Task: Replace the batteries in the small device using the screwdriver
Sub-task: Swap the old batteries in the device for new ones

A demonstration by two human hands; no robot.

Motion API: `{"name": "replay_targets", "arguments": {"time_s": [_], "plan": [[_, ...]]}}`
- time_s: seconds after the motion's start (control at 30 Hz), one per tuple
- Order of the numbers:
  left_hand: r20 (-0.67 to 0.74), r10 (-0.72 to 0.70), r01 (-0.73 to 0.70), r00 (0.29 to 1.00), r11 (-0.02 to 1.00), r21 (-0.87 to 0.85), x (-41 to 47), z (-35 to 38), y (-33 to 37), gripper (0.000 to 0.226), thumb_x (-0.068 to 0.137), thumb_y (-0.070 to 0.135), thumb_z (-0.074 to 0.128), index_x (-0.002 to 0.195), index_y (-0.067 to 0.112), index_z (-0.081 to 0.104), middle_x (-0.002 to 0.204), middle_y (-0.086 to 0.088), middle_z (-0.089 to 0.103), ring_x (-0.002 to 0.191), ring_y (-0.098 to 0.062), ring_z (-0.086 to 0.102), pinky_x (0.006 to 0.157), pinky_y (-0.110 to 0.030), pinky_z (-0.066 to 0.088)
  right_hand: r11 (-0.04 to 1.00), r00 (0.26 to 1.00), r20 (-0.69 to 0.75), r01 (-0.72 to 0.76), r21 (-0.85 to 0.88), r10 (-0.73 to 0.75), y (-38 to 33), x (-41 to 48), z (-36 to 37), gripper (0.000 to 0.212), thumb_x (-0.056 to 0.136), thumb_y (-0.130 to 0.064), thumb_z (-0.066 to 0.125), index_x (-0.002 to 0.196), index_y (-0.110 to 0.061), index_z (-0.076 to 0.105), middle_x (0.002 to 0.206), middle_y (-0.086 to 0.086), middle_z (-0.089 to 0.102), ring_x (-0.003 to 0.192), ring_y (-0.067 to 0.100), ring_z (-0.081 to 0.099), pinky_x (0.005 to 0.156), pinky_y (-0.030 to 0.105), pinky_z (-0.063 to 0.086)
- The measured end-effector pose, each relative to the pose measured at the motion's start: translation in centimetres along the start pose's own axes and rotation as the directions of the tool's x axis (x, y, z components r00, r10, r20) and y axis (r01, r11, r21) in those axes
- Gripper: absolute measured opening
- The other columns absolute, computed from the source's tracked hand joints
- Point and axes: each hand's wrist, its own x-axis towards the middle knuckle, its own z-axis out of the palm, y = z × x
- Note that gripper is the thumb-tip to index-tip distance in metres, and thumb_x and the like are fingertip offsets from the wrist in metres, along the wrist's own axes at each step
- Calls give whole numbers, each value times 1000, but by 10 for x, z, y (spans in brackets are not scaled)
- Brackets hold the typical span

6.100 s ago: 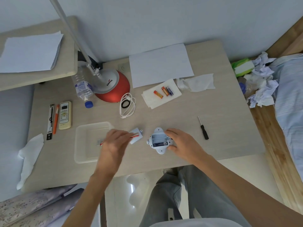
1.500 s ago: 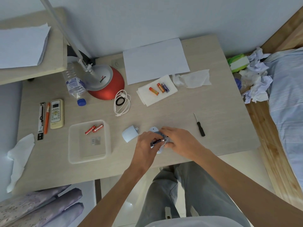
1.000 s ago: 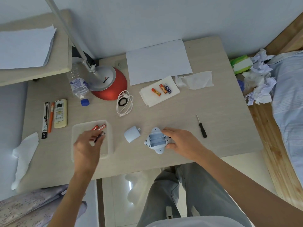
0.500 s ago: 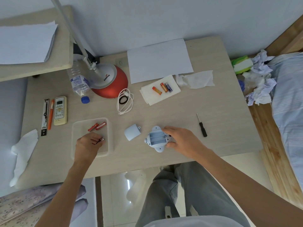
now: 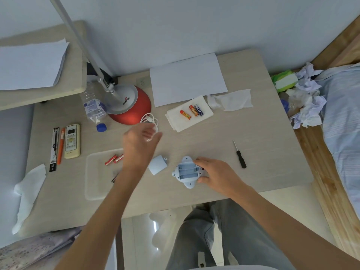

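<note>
on the counter (image 5: 272, 152), near edge: small device (image 5: 187, 171), back up, battery bay open and empty; right hand (image 5: 216, 173) rests on its right side, fingers (image 5: 200, 161) curled against the rim, holding it in place. cover (image 5: 157, 164) lies just left of it. left hand (image 5: 139, 146), blurred, raised over the counter between tray (image 5: 93, 190) and cable (image 5: 151, 121), fingers loosely spread, grasping nothing visible. two red batteries (image 5: 114, 159) in tray. three batteries (image 5: 191, 112) on a tissue (image 5: 175, 121) farther back. screwdriver (image 5: 240, 154) lies right of the device, apart from both hands.
</note>
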Motion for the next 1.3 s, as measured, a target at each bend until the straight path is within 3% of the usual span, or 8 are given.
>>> {"name": "replay_targets", "arguments": {"time_s": [0.2, 0.33, 0.5, 0.63, 0.83, 1.0, 1.17, 1.3], "plan": [[223, -15, -24, 975, 985, 169, 60, 104, 10, 47, 87, 30, 89, 127, 9, 73, 116, -10, 70, 103, -25, 70, 96, -44, 59, 999, 1000, 9, 21, -47, -21, 4, 4, 1, 50, 93, -35, 75, 139, -29, 58, 117, -13, 67, 93, 12, 65, 77, 27, 55], [222, -92, 38, 971, 971, 238, 77, 133, -1, 53, 90, 41, 84, 131, 12, 68, 123, -11, 65, 114, -30, 65, 99, -45, 54, 999, 1000, -7, 10, -33, -10, 3, 3, 5, 47, 93, -33, 75, 136, -28, 59, 113, -13, 66, 87, 9, 59, 71, 24, 44], [196, -147, 92, 969, 959, 267, 91, 146, 3, 44, 89, 39, 83, 122, 13, 68, 115, -9, 68, 106, -29, 66, 93, -44, 55, 1000, 999, -39, -7, -9, 7, 4, 1, 10, 50, 91, -34, 78, 137, -28, 59, 117, -14, 67, 85, 6, 53, 66, 15, 32], [218, -181, 121, 959, 957, 262, 97, 148, 12, 44, 81, 24, 82, 120, 15, 64, 103, -4, 69, 94, -28, 69, 85, -43, 60, 1000, 999, -35, -15, -14, 14, 1, 1, 9, 51, 91, -34, 79, 137, -26, 59, 121, -13, 68, 95, 13, 66, 73, 20, 38], [225, -173, 105, 959, 952, 289, 97, 150, 5, 38, 78, 13, 74, 113, 18, 59, 96, -11, 69, 87, -35, 70, 76, -47, 61, 999, 999, -40, -27, -30, 26, -2, 0, 7, 50, 92, -34, 78, 138, -25, 59, 120, -13, 67, 95, 14, 66, 71, 23, 42], [201, -113, 84, 973, 985, 150, 72, 116, 17, 33, 83, 6, 71, 113, 21, 67, 81, -6, 75, 74, -22, 73, 67, -39, 62, 999, 998, -45, -47, -7, 46, -1, 0, 7, 53, 92, -34, 77, 141, -28, 59, 125, -15, 68, 99, 14, 67, 74, 23, 47], [300, -10, 41, 954, 995, -96, 2, 60, 27, 29, 85, 2, 77, 104, 23, 69, 81, 1, 75, 76, -13, 74, 74, -24, 61, 996, 997, -32, -67, 54, 69, -2, -1, 5, 52, 89, -33, 78, 138, -30, 61, 118, -15, 70, 95, 13, 66, 80, 33, 58], [403, 53, 9, 914, 989, -150, -43, 37, 19, 36, 83, -4, 78, 104, 23, 68, 89, 6, 75, 84, -13, 76, 79, -26, 63, 995, 996, -41, -72, 67, 75, -3, 1, 3, 52, 87, -34, 78, 137, -33, 63, 113, -15, 71, 88, 8, 62, 73, 25, 51]]}}
